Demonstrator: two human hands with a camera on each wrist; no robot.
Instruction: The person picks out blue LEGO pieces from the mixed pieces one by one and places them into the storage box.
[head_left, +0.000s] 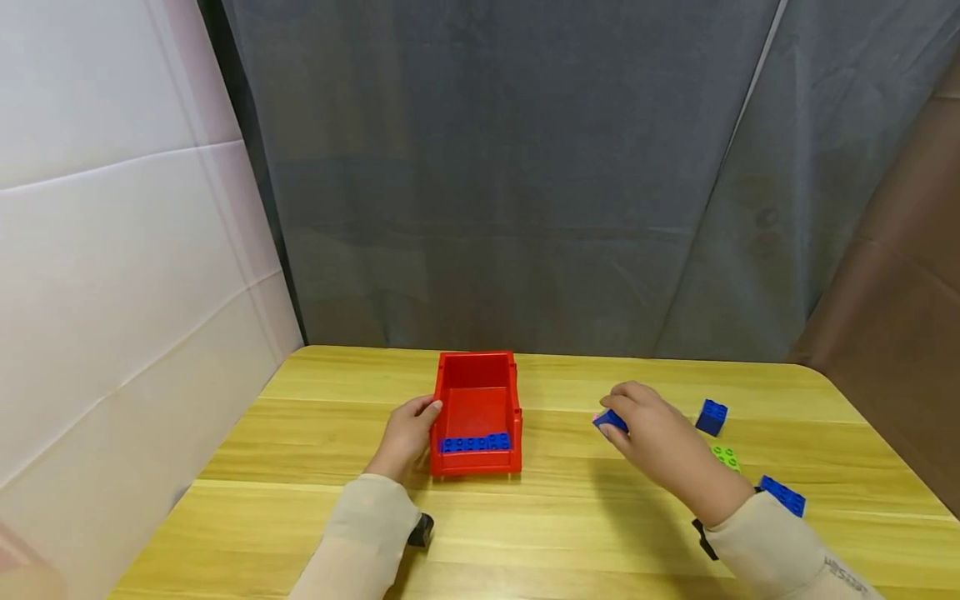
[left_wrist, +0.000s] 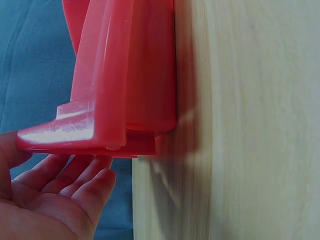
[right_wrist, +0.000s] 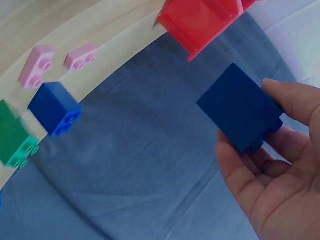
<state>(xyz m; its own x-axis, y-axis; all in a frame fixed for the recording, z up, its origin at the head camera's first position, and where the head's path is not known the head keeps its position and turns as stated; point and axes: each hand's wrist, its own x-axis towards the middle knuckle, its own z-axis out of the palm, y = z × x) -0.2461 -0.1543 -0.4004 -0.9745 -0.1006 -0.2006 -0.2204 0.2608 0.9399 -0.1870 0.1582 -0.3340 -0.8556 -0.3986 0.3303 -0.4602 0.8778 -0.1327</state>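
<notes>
Blue brick (head_left: 611,420): we find it clamped between the thumb and fingers of the right hand (head_left: 652,429), clear of the table (head_left: 300,467) and to the right of the red box (head_left: 476,463), well apart from it. A pink sliver (head_left: 596,416) shows beside it in the head view; we cannot tell what it belongs to. The left hand (head_left: 405,433) grips the left wall of the red box, thumb at the rim and fingers against the outside. The box stands on the table. Inside, along its near end, we note blue studded bricks (head_left: 475,443), whose number we cannot settle. Beyond the right hand, we record a short blue brick (head_left: 711,417), a green brick (head_left: 726,457), partly hidden, and a long blue brick (head_left: 782,496); the right wrist view adds two pink bricks (right_wrist: 37,66). We judge the work to be partway: the bricks inside the box appear dealt with, the clamped one is in hand but outside it, and the five loose ones are, in our assessment, outstanding.
</notes>
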